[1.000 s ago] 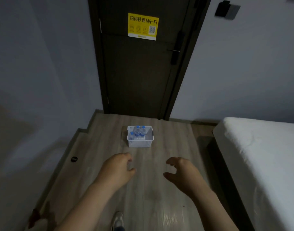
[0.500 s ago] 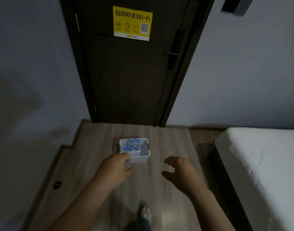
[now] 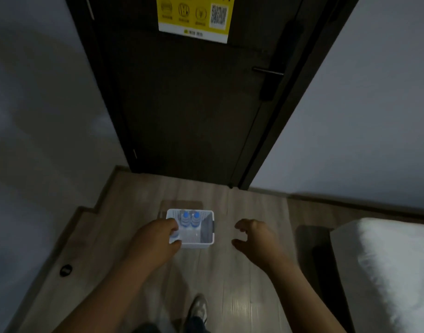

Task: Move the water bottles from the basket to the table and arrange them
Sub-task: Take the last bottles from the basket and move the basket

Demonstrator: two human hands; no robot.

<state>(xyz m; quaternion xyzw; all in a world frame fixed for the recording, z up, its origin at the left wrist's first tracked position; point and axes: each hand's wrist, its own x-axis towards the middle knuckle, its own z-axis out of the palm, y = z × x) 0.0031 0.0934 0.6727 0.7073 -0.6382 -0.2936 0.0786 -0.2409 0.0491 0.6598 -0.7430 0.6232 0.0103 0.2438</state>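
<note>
— How far along?

— Hardly begun, judging by the bottles (image 3: 190, 219): upright, blue-capped, packed into the 9 o'clock half of the basket (image 3: 196, 245). Two caps plain to see, perhaps a third beside the left hand (image 3: 155, 239); too dim to count for sure.

— And the basket?

— Down on the floor (image 3: 230, 284), at 12 o'clock from the shoe (image 3: 199, 308), just before the door (image 3: 194, 104).

— Any table?

— Nowhere in view. Left to do, then: finding it, lifting out, carrying, arranging. Probably several trips, or carrying basket and all.

— Hands?

— Left hand across the basket's 9 o'clock edge, fingers loosely curled, gripping nothing visible. Cannot tell whether touching the rim or hanging above it. Right hand (image 3: 256, 239) at 3 o'clock from the basket, apart from it, thumb and fingers spread in a wide, loose curl, holding nothing.

— Anything else around?

— Taking the basket as centre: dark door at 12 o'clock, shut by the look of it, with a yellow sticker (image 3: 196, 18) high up and a handle (image 3: 268, 71) towards 1 o'clock. White bed (image 3: 386, 272) at 4 o'clock. Small black disc (image 3: 66, 270) on the floor at 8 o'clock, close to the wall.

— In the way?

— Little near the basket itself. Worth minding the bed corner when turning with a load, and the poor light.
</note>
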